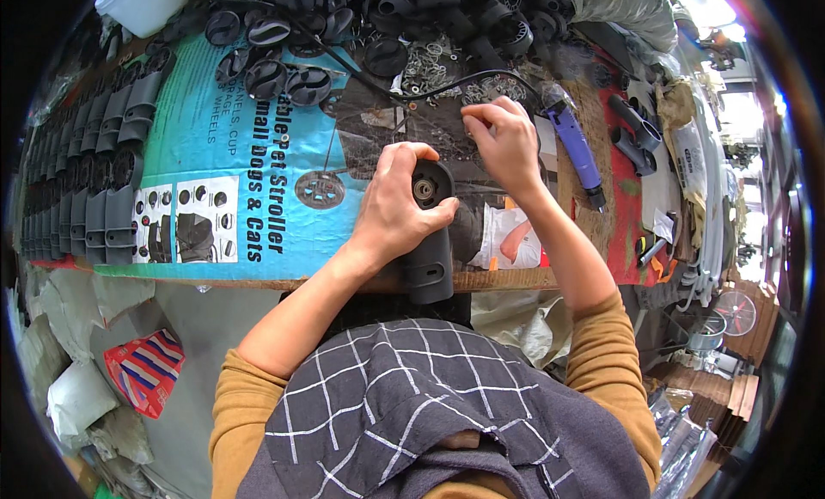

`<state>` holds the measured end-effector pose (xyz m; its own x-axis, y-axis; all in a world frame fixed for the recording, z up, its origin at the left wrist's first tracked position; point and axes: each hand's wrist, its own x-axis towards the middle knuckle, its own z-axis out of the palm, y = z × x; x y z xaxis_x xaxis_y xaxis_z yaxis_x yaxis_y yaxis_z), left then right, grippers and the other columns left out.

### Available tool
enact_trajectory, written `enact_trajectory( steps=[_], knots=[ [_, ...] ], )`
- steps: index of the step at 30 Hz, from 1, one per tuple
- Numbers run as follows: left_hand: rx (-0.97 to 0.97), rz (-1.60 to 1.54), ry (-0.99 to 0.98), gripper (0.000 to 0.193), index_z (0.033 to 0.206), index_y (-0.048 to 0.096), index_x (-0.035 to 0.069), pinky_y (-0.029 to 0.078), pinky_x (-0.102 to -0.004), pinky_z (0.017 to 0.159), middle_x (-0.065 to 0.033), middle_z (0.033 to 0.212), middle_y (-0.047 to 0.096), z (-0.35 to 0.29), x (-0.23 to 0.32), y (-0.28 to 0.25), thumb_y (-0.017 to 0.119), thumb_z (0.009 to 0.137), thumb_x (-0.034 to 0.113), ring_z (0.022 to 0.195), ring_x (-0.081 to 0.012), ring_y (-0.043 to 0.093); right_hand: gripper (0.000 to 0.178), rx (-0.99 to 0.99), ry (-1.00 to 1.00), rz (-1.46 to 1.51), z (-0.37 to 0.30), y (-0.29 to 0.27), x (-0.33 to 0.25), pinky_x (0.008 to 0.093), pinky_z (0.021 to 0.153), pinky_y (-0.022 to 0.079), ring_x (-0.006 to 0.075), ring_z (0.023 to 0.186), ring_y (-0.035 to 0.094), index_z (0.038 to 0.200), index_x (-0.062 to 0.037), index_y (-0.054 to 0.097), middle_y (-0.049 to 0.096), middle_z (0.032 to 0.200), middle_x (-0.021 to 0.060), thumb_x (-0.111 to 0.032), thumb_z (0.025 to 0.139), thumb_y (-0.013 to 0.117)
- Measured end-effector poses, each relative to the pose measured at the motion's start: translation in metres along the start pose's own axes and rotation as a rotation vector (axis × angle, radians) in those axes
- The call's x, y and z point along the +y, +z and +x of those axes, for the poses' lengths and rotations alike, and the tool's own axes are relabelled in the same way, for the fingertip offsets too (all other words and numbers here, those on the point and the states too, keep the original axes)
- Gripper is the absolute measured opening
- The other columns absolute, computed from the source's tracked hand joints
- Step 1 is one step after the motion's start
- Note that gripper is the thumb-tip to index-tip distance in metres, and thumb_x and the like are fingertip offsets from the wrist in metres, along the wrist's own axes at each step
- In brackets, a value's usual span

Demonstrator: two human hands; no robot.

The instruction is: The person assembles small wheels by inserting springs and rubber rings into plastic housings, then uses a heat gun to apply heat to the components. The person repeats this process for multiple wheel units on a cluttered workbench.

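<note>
Your left hand [392, 205] clasps the dark housing [429, 265], long axis near-to-far, while your right hand [509, 151], curled, its grip unclear, hangs right and far of it.

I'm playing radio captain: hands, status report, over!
Left hand gripping black plastic housing. Right hand pinched; contents unclear. Purple corded screwdriver off right, blocking neither.

The part [427, 257] in our left hand [394, 198] is dark grey, the sheet [185, 151] left of it turquoise; right of our right hand [505, 146], the tool [575, 146] is violet-blue; below, our apron [391, 370] is charcoal, white-checked.
</note>
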<state>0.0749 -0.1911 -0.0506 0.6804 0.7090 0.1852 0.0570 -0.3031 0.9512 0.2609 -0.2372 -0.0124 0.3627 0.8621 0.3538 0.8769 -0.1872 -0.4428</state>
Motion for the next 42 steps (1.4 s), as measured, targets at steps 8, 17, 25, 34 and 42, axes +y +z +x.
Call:
enact_trajectory(
  steps=[8,17,25,34,42],
  knots=[
    [0.009,0.0,0.057,0.053,0.113,0.053,0.003,0.043,-0.0378,0.095,-0.0142,0.11,0.053,0.004,-0.003,0.002,0.081,0.072,0.025,0.107,-0.0299,0.051,0.011,0.083,-0.234,-0.243,0.03,0.033,0.056,0.04,0.082,0.045,0.0279,0.09,0.057,0.082,-0.0085,0.073,0.061,0.086,0.0064,-0.018,0.08,0.07],
    [0.152,0.049,0.205,0.044,0.114,0.056,0.009,0.043,-0.0445,0.097,-0.0153,0.129,0.043,0.001,-0.004,0.011,0.078,0.077,0.016,0.119,-0.0366,0.046,0.019,-0.243,0.285,0.325,-0.002,-0.014,0.001,0.0312,0.067,0.047,0.0158,0.074,0.058,0.081,-0.0027,0.068,0.06,0.078,0.0064,-0.017,0.075,0.078],
    [0.087,0.103,0.228,0.013,0.087,0.067,0.007,0.038,-0.0449,0.1,-0.014,0.133,0.047,0.0,-0.009,0.012,0.075,0.08,0.013,0.122,-0.0352,0.044,0.031,-0.322,0.325,0.511,-0.044,-0.029,-0.01,0.0297,0.071,0.049,0.0152,0.08,0.059,0.082,0.0003,0.067,0.061,0.085,0.008,-0.025,0.074,0.082],
    [0.066,0.038,0.161,0.013,0.084,0.067,0.008,0.038,-0.0435,0.1,-0.0132,0.13,0.049,-0.001,-0.007,0.014,0.077,0.078,0.014,0.119,-0.0348,0.045,0.061,-0.064,0.485,-0.334,-0.034,-0.097,0.154,0.0428,0.09,0.048,0.0353,0.103,0.061,0.122,-0.0029,0.051,0.06,0.115,0.0191,-0.024,0.07,0.075],
    [0.081,0.024,0.181,0.014,0.083,0.067,0.008,0.04,-0.0427,0.095,-0.0124,0.127,0.051,-0.001,-0.007,0.014,0.078,0.077,0.012,0.115,-0.034,0.047,0.063,0.428,0.293,0.934,-0.027,-0.075,0.029,0.0396,0.079,0.052,0.0226,0.085,0.063,0.126,-0.007,0.031,0.057,0.099,0.0121,0.0,0.076,0.068]
  ],
)
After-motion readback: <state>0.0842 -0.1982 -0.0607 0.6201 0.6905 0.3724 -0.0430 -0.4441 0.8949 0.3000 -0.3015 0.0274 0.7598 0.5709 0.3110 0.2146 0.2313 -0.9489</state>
